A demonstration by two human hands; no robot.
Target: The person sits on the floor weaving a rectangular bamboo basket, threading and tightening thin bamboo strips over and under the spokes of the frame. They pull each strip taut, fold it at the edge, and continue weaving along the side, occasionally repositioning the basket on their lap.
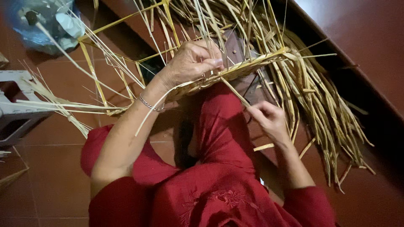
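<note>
We found the left hand point(191, 63) curled over the near edge of the woven mat point(235, 71), thumb and fingertips pressed together on the plaited strips and holding that edge down against the raised knee. The right hand point(269, 120) sat lower, just beside the knee, its thumb and forefinger pinching a single loose strip point(235, 93) that ran up and leftward into the weave. Both hands were therefore closed on material, neither one spread.

The mat lay across the person's lap, on the red trousers point(219, 126), its finished part a narrow pale band seen nearly edge-on. We judged the strips light, thin and springy: stiff along their length, yet prone to crease or split if bent sharply, and smooth enough to slip through a slack pinch. In our judgement the sound places to hold were the woven edge, pinned flat, and any working strip close to where it entered the weave rather than at its free end.

By count: two hands, one mat, one strip under tension. The unwoven ends point(320, 105) fanning off to the right onto the tiled floor point(50, 168) were too many and too tangled for us to count. One silver bracelet point(150, 105) sat on the left wrist. Farther off stood one grey stool point(17, 109) and one blue plastic bag point(42, 25).
</note>
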